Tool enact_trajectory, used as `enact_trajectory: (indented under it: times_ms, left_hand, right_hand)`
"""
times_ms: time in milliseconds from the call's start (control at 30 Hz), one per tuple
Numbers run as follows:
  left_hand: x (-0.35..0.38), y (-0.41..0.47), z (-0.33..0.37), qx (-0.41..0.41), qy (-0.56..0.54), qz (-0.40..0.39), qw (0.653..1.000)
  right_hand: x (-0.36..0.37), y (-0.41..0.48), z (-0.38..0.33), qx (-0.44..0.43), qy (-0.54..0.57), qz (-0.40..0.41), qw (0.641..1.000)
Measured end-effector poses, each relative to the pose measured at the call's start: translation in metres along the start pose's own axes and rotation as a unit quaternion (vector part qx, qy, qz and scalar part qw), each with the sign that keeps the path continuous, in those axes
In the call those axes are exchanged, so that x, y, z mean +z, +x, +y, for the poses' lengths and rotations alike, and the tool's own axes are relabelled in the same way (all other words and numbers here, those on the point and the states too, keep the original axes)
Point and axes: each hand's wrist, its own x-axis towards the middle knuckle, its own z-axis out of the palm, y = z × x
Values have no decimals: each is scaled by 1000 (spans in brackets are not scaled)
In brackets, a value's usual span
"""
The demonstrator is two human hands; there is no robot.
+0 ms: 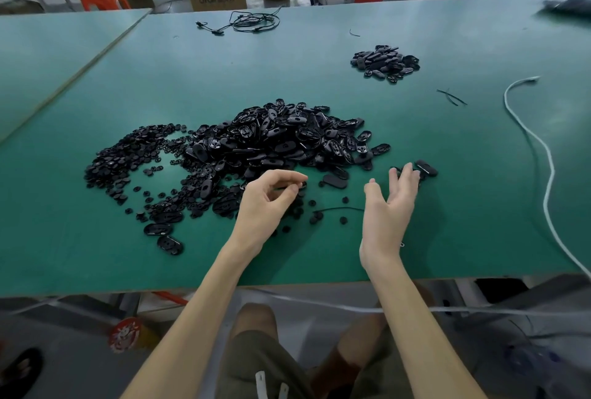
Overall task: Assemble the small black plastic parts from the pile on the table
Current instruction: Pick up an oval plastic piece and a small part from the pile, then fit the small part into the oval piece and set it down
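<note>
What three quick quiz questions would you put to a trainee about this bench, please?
1. True or false: the right hand is open.
2. Choose one. The smaller pile lies: a) nearer the person than the large pile; b) beyond it, to the right; c) to its left.
3. Fill in: the white cable runs along the ___ side of the table.
Key: 1 true; 2 b; 3 right.
</note>
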Motion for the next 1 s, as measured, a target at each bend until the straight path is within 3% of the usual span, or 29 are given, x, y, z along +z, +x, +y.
enact_trajectory:
  times_ms: [167, 300, 400, 733, 1000]
  left_hand:
    - [1, 0, 2, 67, 129, 42, 988]
    - [3, 3, 0, 23, 252, 109, 961]
    - [5, 4, -1, -1, 296, 112, 948]
    - [9, 8, -6, -26, 400, 122, 908]
    - [9, 5, -5, 1, 384, 142, 912]
  right_hand:
    - [4, -5, -3, -71, -75, -89, 991]
    - [11, -10, -2, -150, -288, -223, 919]
    - [15, -10, 0, -157, -380, -245, 878]
    - [16, -13, -1, -148, -405, -250, 867]
    - [16, -13, 0, -168, -410, -252, 860]
